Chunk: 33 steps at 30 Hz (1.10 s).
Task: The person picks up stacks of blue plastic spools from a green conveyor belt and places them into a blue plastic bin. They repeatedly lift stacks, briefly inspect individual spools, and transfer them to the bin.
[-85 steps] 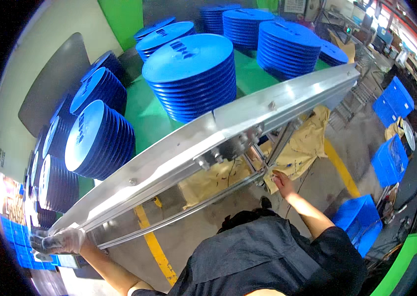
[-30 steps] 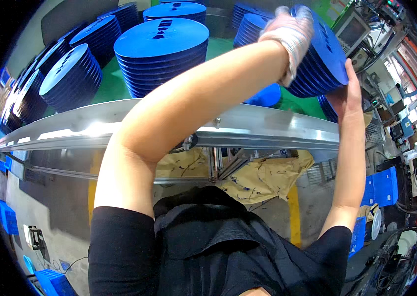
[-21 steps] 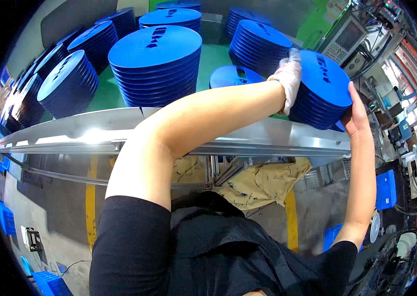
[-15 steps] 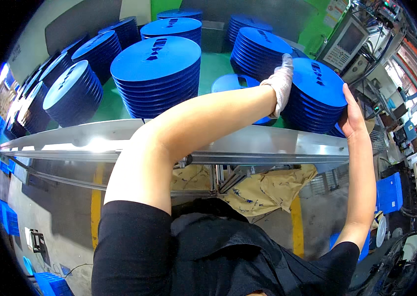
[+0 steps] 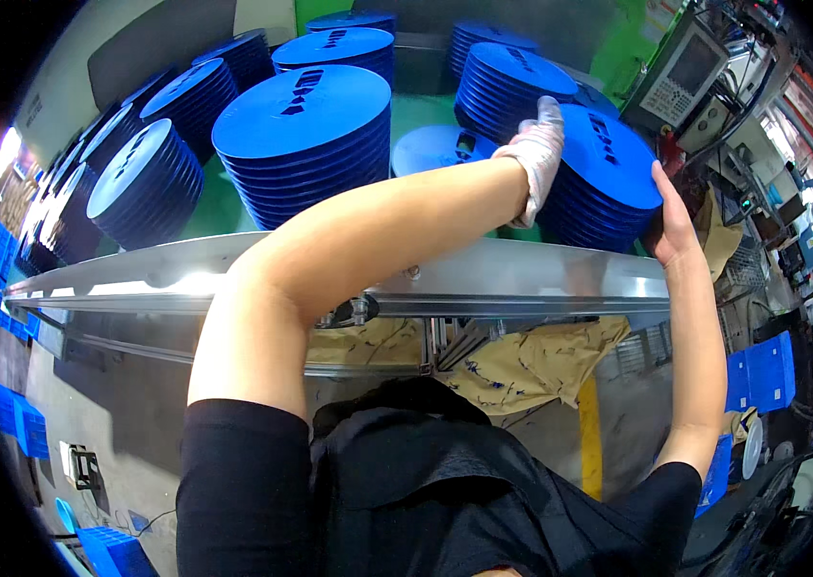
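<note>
Stack of glossy, ridged blue discs on the green tabletop, near its smooth metal rim — gloved left hand and bare right hand, fingers outstretched, flank it.

Right fingers partly hidden, low disc part-covered

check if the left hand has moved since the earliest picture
Yes: the left hand has gone right, from the left end of the rail to a stack near the right end.
</note>
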### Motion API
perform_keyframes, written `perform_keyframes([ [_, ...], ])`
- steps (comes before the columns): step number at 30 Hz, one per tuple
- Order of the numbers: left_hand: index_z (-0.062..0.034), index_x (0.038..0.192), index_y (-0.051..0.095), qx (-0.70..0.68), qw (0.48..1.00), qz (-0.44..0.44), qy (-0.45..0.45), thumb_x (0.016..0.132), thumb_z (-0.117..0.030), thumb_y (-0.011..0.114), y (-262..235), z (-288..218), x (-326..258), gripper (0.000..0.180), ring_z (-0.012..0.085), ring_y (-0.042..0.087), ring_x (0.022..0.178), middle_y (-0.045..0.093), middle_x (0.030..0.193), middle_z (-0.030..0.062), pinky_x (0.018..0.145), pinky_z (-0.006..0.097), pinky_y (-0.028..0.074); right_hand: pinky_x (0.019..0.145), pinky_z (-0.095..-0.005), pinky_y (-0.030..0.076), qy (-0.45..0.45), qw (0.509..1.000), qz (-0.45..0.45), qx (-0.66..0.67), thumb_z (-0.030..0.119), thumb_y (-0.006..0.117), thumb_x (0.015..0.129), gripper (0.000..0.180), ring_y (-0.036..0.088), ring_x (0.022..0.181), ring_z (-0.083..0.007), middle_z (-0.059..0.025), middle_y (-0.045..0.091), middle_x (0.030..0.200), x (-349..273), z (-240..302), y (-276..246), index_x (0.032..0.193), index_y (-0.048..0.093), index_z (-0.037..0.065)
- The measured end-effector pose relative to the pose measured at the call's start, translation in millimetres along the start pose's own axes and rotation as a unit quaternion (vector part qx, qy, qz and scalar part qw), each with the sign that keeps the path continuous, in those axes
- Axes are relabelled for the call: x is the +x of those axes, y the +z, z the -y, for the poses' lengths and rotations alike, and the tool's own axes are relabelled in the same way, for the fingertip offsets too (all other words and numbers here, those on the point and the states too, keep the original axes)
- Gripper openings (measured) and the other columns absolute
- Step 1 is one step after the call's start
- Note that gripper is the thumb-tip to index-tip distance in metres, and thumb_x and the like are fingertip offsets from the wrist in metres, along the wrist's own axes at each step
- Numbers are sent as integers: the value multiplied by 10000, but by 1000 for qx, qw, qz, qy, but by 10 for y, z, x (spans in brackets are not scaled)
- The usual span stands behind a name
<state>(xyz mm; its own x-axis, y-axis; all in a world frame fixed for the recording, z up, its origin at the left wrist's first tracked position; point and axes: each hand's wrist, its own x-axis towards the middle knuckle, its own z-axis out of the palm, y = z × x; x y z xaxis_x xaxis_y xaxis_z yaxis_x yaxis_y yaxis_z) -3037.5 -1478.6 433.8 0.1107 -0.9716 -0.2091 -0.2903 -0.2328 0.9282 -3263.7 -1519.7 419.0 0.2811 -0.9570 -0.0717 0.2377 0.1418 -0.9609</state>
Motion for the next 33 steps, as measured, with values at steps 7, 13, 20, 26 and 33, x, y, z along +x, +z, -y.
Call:
perform_keyframes([
  [7, -157, 1457, 189, -65, 995, -1, -79, 918, -572, 172, -170, -49, -261, 680, 289, 240, 1372, 221, 1502, 71, 1097, 465, 221, 1031, -374, 346, -3, 999, 28, -25, 474, 560, 874, 645, 461, 1207, -239, -109, 464, 1351, 21, -151, 110, 1334, 422, 43],
  [13, -136, 1423, 264, -85, 979, 21, 185, 915, -571, 300, -333, 250, -752, 670, 302, 343, 1309, 339, 1426, 146, 1059, 400, 291, 1070, -364, 272, -126, 982, -67, -120, 493, 509, 898, 666, 376, 1280, -235, -123, 396, 1398, -28, -148, 181, 1358, 379, 29],
  [20, -56, 1169, 565, 206, 808, 85, 546, 812, -197, 626, -970, 740, -1555, 388, 282, 579, 1040, 606, 1116, 117, 933, 396, 442, 933, -346, 420, -617, 604, 26, -504, 237, 646, 837, 369, 564, 1067, -260, -111, 603, 1145, -608, 51, 1119, 1145, 578, 44],
  [26, -98, 1084, 596, 420, 696, -3, 583, 736, -214, 673, -1227, 1255, -1751, 374, 279, 592, 968, 619, 1008, 87, 921, 442, 453, 933, -388, 433, -312, 535, 211, -756, 345, 601, 845, 576, 528, 1120, -315, -161, 514, 1276, -226, -454, 2022, 1286, 442, 10],
  [33, -87, 1061, 593, 365, 767, -33, 527, 639, -133, 688, -1623, 1698, -1996, 436, 296, 579, 1030, 614, 1042, 105, 950, 478, 433, 729, -421, 509, -259, 504, 217, -795, 270, 567, 862, 476, 614, 864, -357, -223, 594, 1053, 111, -680, 2208, 1234, 457, -7],
])
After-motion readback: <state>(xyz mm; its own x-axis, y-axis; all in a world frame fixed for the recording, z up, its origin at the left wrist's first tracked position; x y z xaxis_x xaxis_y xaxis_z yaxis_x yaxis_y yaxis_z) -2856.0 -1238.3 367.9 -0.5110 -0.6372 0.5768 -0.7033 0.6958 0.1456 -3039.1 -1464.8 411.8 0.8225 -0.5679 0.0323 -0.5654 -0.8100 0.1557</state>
